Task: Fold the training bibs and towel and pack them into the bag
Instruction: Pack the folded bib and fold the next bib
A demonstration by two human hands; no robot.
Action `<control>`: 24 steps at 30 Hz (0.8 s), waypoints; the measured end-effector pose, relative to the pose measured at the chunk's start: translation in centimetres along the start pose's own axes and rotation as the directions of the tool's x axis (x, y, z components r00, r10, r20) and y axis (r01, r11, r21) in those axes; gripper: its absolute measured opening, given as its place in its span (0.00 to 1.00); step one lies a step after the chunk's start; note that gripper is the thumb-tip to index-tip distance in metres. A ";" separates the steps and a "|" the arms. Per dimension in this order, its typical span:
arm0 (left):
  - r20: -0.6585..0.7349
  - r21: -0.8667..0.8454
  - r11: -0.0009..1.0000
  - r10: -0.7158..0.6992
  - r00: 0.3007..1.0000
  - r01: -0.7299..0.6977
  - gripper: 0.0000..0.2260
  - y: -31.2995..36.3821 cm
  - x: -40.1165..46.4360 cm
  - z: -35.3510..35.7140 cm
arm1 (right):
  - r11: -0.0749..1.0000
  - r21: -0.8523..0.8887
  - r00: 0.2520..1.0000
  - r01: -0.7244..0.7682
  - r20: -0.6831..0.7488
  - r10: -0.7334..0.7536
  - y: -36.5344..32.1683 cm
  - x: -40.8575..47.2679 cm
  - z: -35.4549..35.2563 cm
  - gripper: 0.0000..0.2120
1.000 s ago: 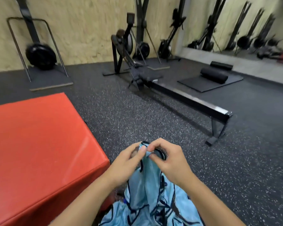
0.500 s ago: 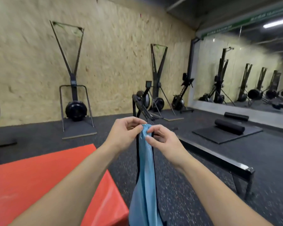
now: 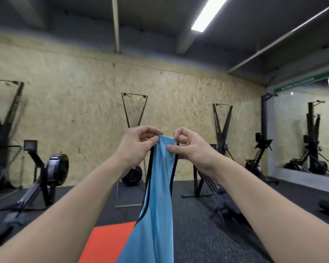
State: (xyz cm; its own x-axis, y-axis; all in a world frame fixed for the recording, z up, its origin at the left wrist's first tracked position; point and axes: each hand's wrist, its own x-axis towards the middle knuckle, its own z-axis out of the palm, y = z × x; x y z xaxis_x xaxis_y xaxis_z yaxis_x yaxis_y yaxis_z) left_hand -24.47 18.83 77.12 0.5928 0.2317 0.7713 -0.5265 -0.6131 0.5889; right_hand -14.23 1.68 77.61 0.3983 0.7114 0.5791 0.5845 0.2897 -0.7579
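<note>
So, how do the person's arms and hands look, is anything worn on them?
Both forearms are bare, with no sleeves in view. The left hand and right hand wear no gloves, and no rings, watch or wristbands show. The fingers have short, plain nails.

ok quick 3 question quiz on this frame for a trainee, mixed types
1. True or false: both hands pinch the top of the blue training bib.
2. Which colour is the bib's edge trim? A white, B black, C yellow.
3. Fill in: the red-orange surface lies low and to the ____ of the hanging bib.

Key:
1. True: left hand and right hand each pinch the top.
2. B
3. left
</note>
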 end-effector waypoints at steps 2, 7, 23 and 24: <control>-0.016 0.040 0.999 0.005 1.000 -0.004 0.07 1.3 0.0 -2.5 | 0.997 -0.067 1.000 0.024 0.014 -0.023 -1.4 1.2 1.2 0.11; -0.080 0.118 0.993 -0.001 0.997 0.010 0.06 3.6 -0.6 -8.1 | 0.987 -0.110 0.993 0.115 0.051 -0.111 -3.9 3.2 3.8 0.10; -0.044 0.074 0.992 -0.098 0.994 0.101 0.15 4.9 -4.3 -15.3 | 0.985 -0.009 0.980 0.170 0.106 -0.168 -8.2 7.1 11.9 0.09; -0.006 0.085 0.987 -0.133 0.991 0.134 0.16 4.5 -4.6 -15.2 | 0.984 -0.008 0.981 0.178 0.081 -0.176 -8.2 7.4 11.9 0.08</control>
State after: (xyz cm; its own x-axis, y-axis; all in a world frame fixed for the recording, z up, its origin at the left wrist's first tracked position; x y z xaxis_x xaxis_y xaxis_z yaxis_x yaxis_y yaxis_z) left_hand -38.81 26.49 79.91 0.6539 0.3163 0.6873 -0.3892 -0.6384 0.6641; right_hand -24.45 12.18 84.52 0.2302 0.6988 0.6773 0.6519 0.4060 -0.6405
